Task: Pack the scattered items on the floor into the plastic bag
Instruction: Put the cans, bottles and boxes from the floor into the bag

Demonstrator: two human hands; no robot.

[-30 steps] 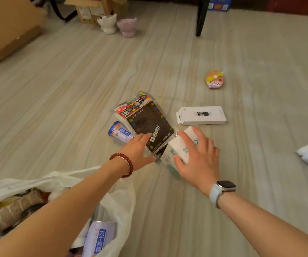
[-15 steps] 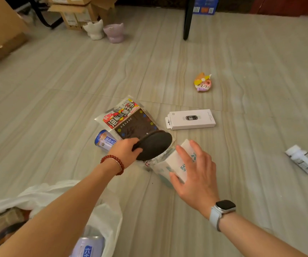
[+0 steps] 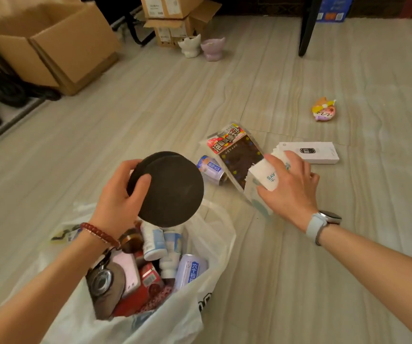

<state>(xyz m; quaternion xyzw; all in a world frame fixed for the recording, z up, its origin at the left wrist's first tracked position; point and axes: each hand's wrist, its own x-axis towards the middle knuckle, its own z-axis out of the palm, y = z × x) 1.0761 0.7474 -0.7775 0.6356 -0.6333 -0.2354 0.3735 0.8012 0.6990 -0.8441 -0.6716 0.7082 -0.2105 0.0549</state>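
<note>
Lifting black disc (image 3: 167,189) off floor, now over bag (image 3: 200,301) at lower left.
L hand (image 3: 118,202) pinches disc rim w/ thumb + fingers; R hand (image 3: 292,187) curls round white pack (image 3: 269,175), center-right. Drop-in next, prob.

The plastic bag (image 3: 195,304) runs off the near edge, and its printed black mark on the right side is folded out of reading. The black round object (image 3: 170,189) in the left hand (image 3: 118,202) hides the bag's far rim. The right hand (image 3: 292,187) covers much of the white packet (image 3: 269,175), whose lettering is partly hidden. The small can (image 3: 211,168) lies half behind the dark snack packet (image 3: 239,157). Box labels far off are too small to read.
</note>
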